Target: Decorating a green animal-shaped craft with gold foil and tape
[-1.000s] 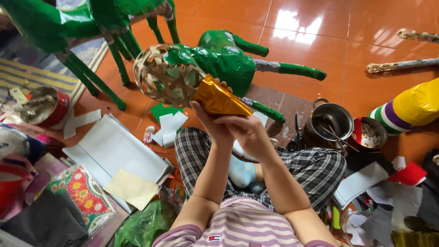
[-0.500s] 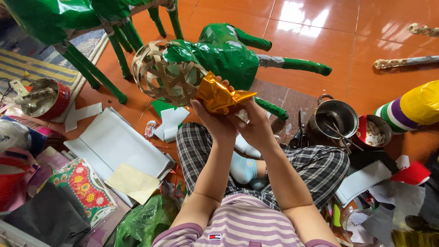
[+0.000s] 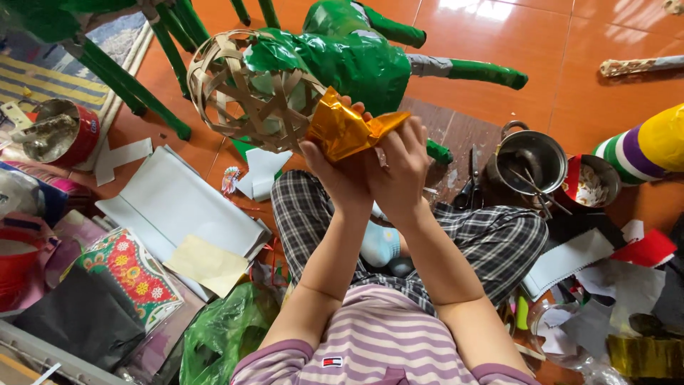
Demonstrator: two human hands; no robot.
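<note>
Green frame legs (image 3: 128, 78) cut off at top edge.

We note a green paper-covered animal figure (image 3: 356, 53) lying on the orange tiled floor (image 3: 570, 43), its legs sticking out to the right. More green legs (image 3: 121, 85) stand at upper left. A red tin (image 3: 60, 132) sits at the left edge, next to a striped mat (image 3: 43, 75). White sheets (image 3: 178, 203) lie stacked on the floor, a pale yellow sheet (image 3: 206, 264) on their near corner. Just beside them we see a floral printed paper (image 3: 132, 274) and a green plastic bag (image 3: 221, 331). At right, a metal pot (image 3: 531, 160) holds brushes; a smaller red tin (image 3: 591, 182) touches it. A striped yellow, purple and green roll (image 3: 645, 146) lies at the right edge. Scissors (image 3: 470, 182) lie left of the pot.
</note>
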